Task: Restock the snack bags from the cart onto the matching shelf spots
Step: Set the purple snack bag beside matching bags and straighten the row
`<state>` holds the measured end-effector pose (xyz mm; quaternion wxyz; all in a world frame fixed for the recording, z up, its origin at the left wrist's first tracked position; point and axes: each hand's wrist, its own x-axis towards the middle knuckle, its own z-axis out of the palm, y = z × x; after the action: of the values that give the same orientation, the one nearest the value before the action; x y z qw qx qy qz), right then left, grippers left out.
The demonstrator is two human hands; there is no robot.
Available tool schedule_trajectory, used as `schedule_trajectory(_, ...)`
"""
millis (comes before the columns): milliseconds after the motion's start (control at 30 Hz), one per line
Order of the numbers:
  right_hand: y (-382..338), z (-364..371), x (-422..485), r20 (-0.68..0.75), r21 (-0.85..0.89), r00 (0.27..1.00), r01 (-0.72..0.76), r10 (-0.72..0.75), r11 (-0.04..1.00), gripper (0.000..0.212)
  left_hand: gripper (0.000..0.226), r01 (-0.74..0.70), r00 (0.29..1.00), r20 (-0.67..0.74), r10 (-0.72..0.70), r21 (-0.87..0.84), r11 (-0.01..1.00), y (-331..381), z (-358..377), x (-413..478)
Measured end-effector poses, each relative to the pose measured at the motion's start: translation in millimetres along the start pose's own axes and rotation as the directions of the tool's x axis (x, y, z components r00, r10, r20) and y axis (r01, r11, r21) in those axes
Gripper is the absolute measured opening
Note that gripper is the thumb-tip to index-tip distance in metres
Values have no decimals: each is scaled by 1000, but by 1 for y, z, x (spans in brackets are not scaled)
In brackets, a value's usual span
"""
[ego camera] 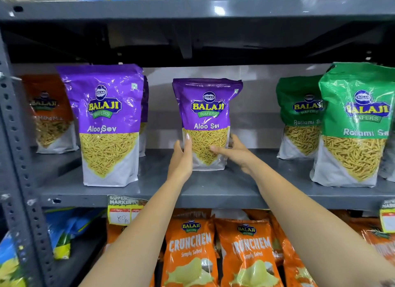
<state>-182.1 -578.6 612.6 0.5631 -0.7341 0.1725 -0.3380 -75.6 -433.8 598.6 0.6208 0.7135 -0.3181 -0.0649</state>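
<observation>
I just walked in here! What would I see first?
The purple Aloo Sev bag standing mid-shelf, with both hands, left and right, on its sides. A bigger-looking purple bag stands left of it, green Ratlami bags to the right, orange Crunchem bags below.

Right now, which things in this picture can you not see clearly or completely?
Head view only:
- Price tag: handwriting too small, and the left forearm covers its corner.
- Front green Ratlami bag: name cut off by the right edge.
- Orange Mitha Mix bag: blurred; its first word is unreadable.
- Rear purple bag: almost hidden behind the front Aloo Sev bag.
- Cart: out of frame.
</observation>
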Motion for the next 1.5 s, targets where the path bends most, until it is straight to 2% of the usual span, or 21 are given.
schedule_trajectory(167, 0, 2, -4, 78, -59, 994, -66, 71, 996, 69, 72, 59, 997, 46, -57, -47, 997, 5, -1, 0)
schedule_trajectory(300, -6, 9, -14, 32, -74, 997, -62, 65, 995, 66, 70, 78, 997, 22, -78, -13, 997, 8, -6, -7)
schedule_trajectory(400, -5, 12, -20, 31, -115, 998, -52, 56, 992, 82, 69, 41, 997, -73, -37, 52, 998, 8, -13, -16)
schedule_trajectory(467, -5, 14, -25, 36, -138, 998, -44, 49, 989, 93, 69, 3, 990, -143, 21, 168, 986, 7, -17, -23)
schedule_trajectory(567, -7, 16, -34, 47, -137, 999, -15, 21, 990, 98, 70, -59, 970, -208, 124, 292, 955, 4, -22, -32)
schedule_trajectory(767, -6, 19, -57, 72, -87, 997, 36, -30, 996, 90, 63, -121, 926, -320, 201, 252, 960, 1, -26, -43)
schedule_trajectory(933, -8, 17, -68, 100, -59, 994, 37, -31, 998, 68, 65, -151, 892, -367, 263, 305, 940, 1, -25, -51)
schedule_trajectory(1333, -15, 18, -77, 86, -67, 996, 7, -1, 998, 51, 68, -172, 881, -362, 305, 356, 919, 0, -25, -54)
schedule_trajectory(1500, -14, 18, -77, 81, -85, 997, 13, -6, 996, 43, 76, -179, 878, -357, 319, 373, 910, -1, -25, -55)
